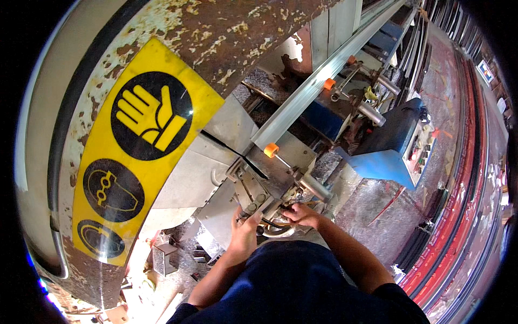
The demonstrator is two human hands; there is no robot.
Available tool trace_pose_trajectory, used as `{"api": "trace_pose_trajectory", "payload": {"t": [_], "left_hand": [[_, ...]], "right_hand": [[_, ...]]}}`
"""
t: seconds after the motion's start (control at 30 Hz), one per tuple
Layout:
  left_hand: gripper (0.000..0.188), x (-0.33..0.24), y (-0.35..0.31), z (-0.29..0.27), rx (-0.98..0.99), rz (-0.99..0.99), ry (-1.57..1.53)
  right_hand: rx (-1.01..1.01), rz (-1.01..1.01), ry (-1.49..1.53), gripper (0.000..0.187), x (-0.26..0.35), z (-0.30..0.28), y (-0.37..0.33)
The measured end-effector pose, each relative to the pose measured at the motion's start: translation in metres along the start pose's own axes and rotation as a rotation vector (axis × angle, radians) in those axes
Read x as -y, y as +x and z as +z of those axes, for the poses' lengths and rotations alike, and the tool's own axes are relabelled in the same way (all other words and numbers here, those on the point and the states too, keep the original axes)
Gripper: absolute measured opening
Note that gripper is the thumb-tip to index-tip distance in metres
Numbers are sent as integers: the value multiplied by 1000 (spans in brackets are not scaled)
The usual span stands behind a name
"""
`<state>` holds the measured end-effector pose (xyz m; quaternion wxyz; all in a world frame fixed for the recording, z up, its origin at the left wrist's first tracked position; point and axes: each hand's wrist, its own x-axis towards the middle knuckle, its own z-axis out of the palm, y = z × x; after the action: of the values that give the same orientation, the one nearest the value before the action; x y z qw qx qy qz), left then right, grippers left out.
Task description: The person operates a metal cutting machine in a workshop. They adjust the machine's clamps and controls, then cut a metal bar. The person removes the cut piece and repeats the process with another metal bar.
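Observation:
My left hand is closed on the near edge of a grey metal block with round features on its top, part of the machine in front of me. To the right, my right hand has its fingers curled in beside that block; what they hold is hidden. A pale hose bends below and between the hands. Beyond the block, a long silvery metal profile runs away to the upper right. An orange-tipped clamp rod meets its near end.
A rusty machine cover with a yellow warning sticker looms close on the left. A blue control box with knobs stands on the right. Further orange clamp tips line the profile. Long bars lie along the far right.

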<state>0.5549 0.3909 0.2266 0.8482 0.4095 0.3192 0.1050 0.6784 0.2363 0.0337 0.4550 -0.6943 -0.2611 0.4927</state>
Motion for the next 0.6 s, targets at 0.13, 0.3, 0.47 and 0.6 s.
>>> {"api": "trace_pose_trajectory", "payload": {"t": [0.13, 0.3, 0.47, 0.6], "left_hand": [[77, -2, -4, 3, -42, 22, -21], [53, 4, -1, -1, 22, 123, 88], [79, -4, 3, 3, 91, -1, -12], [88, 7, 6, -17, 46, 8, -30]], "right_hand": [[-219, -83, -479, 50, 21, 6, -6], [-127, -66, -136, 48, 13, 2, -4], [-125, -19, -286, 48, 12, -2, 2], [-175, -82, -481, 47, 20, -1, -4]]}}
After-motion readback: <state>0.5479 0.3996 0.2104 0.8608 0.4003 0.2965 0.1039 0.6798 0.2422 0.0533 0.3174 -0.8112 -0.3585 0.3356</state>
